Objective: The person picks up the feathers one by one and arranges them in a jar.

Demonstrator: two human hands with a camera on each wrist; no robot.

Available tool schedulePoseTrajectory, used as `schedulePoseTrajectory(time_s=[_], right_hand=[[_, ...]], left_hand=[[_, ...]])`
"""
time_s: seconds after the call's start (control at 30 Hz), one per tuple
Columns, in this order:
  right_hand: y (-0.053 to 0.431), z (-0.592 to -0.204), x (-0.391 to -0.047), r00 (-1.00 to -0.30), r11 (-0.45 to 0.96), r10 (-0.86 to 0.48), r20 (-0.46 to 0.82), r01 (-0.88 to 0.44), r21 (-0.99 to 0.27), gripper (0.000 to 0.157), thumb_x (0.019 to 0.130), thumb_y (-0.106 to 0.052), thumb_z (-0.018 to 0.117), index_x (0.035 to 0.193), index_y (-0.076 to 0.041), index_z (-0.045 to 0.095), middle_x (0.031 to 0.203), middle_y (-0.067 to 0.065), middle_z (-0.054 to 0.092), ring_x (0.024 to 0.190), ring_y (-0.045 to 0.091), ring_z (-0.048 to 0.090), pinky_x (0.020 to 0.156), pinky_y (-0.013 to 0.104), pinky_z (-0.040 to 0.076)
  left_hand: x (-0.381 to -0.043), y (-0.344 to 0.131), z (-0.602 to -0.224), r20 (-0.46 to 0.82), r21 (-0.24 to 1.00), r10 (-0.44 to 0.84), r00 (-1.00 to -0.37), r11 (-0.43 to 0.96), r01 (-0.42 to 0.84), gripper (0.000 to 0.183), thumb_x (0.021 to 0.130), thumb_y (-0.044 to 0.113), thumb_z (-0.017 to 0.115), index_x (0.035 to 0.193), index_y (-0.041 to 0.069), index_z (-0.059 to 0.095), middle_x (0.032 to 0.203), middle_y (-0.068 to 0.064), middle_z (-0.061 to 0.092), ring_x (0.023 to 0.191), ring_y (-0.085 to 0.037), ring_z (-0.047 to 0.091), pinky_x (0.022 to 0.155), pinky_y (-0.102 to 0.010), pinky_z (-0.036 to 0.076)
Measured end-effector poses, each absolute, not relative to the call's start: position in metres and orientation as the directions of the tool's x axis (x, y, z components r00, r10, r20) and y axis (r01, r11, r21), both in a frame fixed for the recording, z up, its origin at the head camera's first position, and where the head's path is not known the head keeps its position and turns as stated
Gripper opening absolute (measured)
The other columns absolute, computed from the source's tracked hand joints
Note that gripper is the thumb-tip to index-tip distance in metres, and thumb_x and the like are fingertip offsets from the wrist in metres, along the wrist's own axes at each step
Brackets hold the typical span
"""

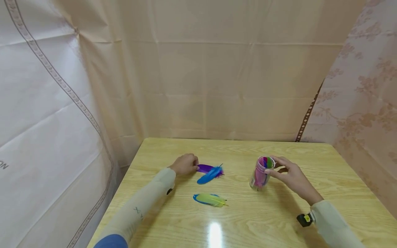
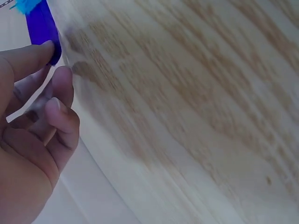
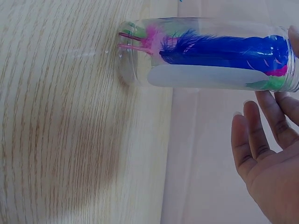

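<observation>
With finger and thumb at its left tip, my left hand (image 1: 185,164) pinches a purple feather (image 1: 203,168). That feather shows deep violet (image 2: 42,28) in the left wrist view. Across its right part lies a blue feather (image 1: 208,175). My right hand (image 1: 291,175) grips a clear glass jar (image 1: 253,182) near its rim, between thumb and fingers. Pink, green and blue feathers stand inside the jar, and the right wrist view shows a large blue feather (image 3: 219,50) behind the glass and a pale label (image 3: 205,77) on its side.
Nearer the front, a yellow-green feather (image 1: 212,199) lies over another blue feather (image 1: 195,197). The wooden table (image 1: 173,224) ends at a beige cloth (image 1: 198,86) behind, with more cloth hanging at both sides.
</observation>
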State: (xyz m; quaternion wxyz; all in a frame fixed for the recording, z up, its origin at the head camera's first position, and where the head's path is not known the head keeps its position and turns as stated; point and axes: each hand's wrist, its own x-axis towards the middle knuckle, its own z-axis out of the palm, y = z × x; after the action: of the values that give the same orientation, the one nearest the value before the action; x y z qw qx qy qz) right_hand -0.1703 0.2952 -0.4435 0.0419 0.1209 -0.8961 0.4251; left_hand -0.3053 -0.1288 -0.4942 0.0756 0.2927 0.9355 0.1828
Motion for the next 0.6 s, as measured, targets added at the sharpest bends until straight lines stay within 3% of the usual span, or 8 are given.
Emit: schedulePoseTrajectory(time_s=[0.33,0.6], right_hand=[[0.295,-0.443,-0.170,-0.967,0.614,-0.182,0.176,-0.252,-0.748,0.066,0.099,-0.036,0.071,0.154,-0.009,0.046,0.136,0.009,0.059,0.112,0.020,0.053,0.086,0.020,0.049],[0.296,-0.444,-0.171,-0.967,0.621,-0.182,0.178,-0.254,-0.742,0.066,0.099,-0.037,0.071,0.155,-0.011,0.046,0.135,0.008,0.059,0.111,0.019,0.053,0.087,0.020,0.049]], left_hand=[[-0.305,-0.135,-0.485,0.075,0.601,0.529,-0.845,0.652,0.462,0.005,0.100,0.020,0.070,0.098,0.016,0.073,0.091,0.006,0.070,0.080,-0.008,0.064,0.070,-0.028,0.054],[-0.303,-0.136,-0.480,0.095,0.602,0.530,-0.843,0.644,0.472,0.016,0.102,0.019,0.068,0.112,0.010,0.077,0.095,0.001,0.073,0.079,-0.009,0.064,0.068,-0.027,0.054]])
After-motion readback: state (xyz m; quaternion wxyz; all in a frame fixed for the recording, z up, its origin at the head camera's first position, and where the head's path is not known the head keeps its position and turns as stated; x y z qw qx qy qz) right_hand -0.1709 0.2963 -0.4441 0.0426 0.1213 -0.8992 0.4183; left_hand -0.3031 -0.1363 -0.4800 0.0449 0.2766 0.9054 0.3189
